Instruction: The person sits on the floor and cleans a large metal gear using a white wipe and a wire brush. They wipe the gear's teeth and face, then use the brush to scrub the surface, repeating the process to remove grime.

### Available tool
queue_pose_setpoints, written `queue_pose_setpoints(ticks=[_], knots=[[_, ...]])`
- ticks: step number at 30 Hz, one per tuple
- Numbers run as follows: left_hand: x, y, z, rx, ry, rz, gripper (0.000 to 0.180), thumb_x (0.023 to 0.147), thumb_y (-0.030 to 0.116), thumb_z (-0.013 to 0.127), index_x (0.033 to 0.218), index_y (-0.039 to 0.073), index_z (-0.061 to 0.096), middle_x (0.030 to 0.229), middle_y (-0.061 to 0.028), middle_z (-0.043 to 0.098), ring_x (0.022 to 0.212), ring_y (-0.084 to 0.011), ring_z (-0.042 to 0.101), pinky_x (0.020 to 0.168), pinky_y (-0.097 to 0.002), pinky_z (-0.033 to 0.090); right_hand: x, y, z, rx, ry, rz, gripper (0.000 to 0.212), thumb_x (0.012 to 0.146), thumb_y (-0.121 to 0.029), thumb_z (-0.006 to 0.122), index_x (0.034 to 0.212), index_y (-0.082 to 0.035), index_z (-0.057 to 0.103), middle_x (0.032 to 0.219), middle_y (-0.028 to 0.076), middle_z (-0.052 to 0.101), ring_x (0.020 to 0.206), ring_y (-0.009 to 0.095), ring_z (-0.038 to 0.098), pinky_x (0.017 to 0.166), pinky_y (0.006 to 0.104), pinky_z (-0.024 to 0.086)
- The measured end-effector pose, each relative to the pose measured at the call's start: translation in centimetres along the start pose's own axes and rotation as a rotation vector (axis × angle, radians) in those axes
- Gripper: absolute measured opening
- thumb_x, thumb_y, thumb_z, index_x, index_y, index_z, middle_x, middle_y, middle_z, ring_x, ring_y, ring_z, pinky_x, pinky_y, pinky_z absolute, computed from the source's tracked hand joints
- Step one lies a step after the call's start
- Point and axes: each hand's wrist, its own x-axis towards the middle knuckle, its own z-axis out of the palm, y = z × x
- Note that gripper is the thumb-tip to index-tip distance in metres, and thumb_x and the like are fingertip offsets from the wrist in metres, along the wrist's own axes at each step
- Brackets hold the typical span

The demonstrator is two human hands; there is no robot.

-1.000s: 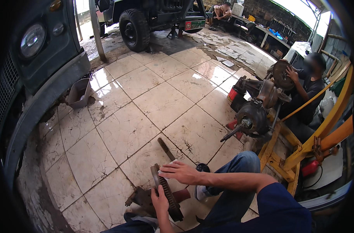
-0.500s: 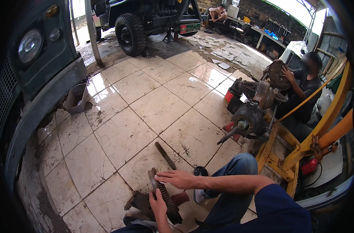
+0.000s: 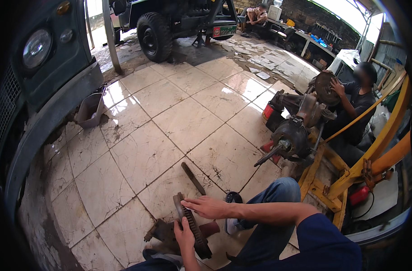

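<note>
A dark toothed gear wheel (image 3: pixel 197 235) stands on edge in front of me, tilted, its teeth facing up and to the right. My left hand (image 3: pixel 184 233) grips its near side, thumb against the teeth. Across the upper teeth lies my right hand (image 3: pixel 210 207), fingers stretched out and touching the toothed rim. Beneath and behind the wheel is a rusty metal part (image 3: pixel 162 231), partly hidden, with a reddish cylindrical end (image 3: pixel 210 229) showing on the right. A long, narrow brush-like tool (image 3: pixel 192 178) rests on the tiles just beyond my hands.
To the right, a co-worker (image 3: pixel 357 97) holds a round metal plate (image 3: pixel 326 88) by an axle assembly (image 3: pixel 289 135) and a yellow stand (image 3: pixel 325 192). A vehicle front (image 3: pixel 48 58) and a grey bin (image 3: pixel 90 111) are on the left. Another vehicle's wheel (image 3: pixel 154 36) is farther back.
My right fingers have shifted slightly along the teeth and are a little more spread. My left hand keeps its grip on the gear wheel. The whole view has shifted slightly.
</note>
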Motion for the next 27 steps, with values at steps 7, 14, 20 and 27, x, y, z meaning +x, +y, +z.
queue_pose_setpoints(ticks=[7, 14, 20, 27], knots=[[0.7, -0.9, -0.4, 0.117, -0.051, 0.006, 0.047, 0.101, 0.037, 0.057, 0.118, -0.007, 0.057, 0.106, -0.0190, 0.065, 0.096, -0.0252, 0.061, 0.088, -0.0342, 0.047, -0.1, 1.6, -1.1, -0.022, 0.035, 0.072, 0.058, 0.089, -0.001, 0.050, 0.145, -0.014, 0.049, 0.142, 0.019, 0.052, 0.130, 0.035, 0.050, 0.110, 0.0431, 0.038], [-0.2, 0.7, -0.5, -0.057, -0.082, -0.036, 0.031, 0.103, 0.030, 0.055, 0.106, 0.000, 0.059, 0.087, -0.0042, 0.063, 0.076, -0.0094, 0.056, 0.070, -0.0257, 0.047, -0.6, 0.6, -1.4, -0.210, 0.034, -0.004, 0.062, 0.085, 0.002, 0.053, 0.143, -0.020, 0.050, 0.148, 0.005, 0.049, 0.136, 0.025, 0.045, 0.113, 0.0467, 0.034], [0.1, 0.3, -0.1, -0.051, -0.057, -0.031, 0.030, 0.103, 0.031, 0.055, 0.104, 0.001, 0.059, 0.086, -0.0040, 0.063, 0.075, -0.0093, 0.056, 0.070, -0.0264, 0.047, -1.5, 0.3, -1.7, -0.276, 0.012, 0.003, 0.063, 0.083, 0.002, 0.057, 0.142, -0.020, 0.051, 0.147, 0.004, 0.049, 0.137, 0.026, 0.045, 0.115, 0.0502, 0.032], [0.3, -0.2, -0.3, -0.054, -0.056, -0.046, 0.031, 0.103, 0.032, 0.054, 0.105, 0.001, 0.059, 0.088, -0.0045, 0.063, 0.076, -0.0098, 0.056, 0.071, -0.0258, 0.046, -1.6, 0.4, -1.6, -0.233, 0.011, -0.062, 0.064, 0.079, 0.002, 0.062, 0.139, -0.020, 0.054, 0.145, 0.004, 0.050, 0.137, 0.028, 0.044, 0.114, 0.0519, 0.032]])
